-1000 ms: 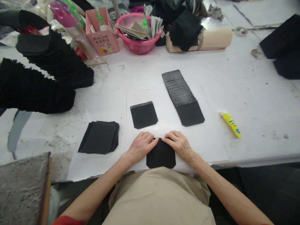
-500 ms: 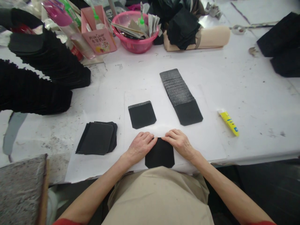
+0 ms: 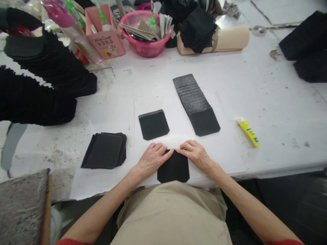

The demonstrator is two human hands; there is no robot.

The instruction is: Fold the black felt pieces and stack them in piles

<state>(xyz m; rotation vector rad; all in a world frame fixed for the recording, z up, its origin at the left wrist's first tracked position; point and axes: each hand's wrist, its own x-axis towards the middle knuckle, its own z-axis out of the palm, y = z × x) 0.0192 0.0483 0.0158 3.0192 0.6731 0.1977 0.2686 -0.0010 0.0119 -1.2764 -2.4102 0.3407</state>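
Observation:
A black square piece (image 3: 173, 168) with cut corners, of leather or fabric, lies flat at the table's front edge. My left hand (image 3: 154, 157) has its fingers closed on the far edge of this piece, near the left corner. On the same edge, towards the right corner, my right hand (image 3: 195, 154) pinches with thumb and fingertips. The two thumbs nearly meet at the middle of the edge. Just beyond my hands lies another black piece (image 3: 154, 126) with a grey strip along its far edge. An overlapping row of such pieces (image 3: 195, 98) stretches away to the right.
A small pile of black pieces (image 3: 103, 150) lies left of my hands. Tall black stacks (image 3: 58, 68) stand far left. A yellow tube (image 3: 249, 132) lies on the right. At the back are a pink basin (image 3: 146, 47), a pink box (image 3: 107, 42) and a beige roll (image 3: 230, 40).
My left thumb has slid slightly to the right along the piece's far edge, closer to the right thumb. The whole view has shifted a little; the other things lie as before.

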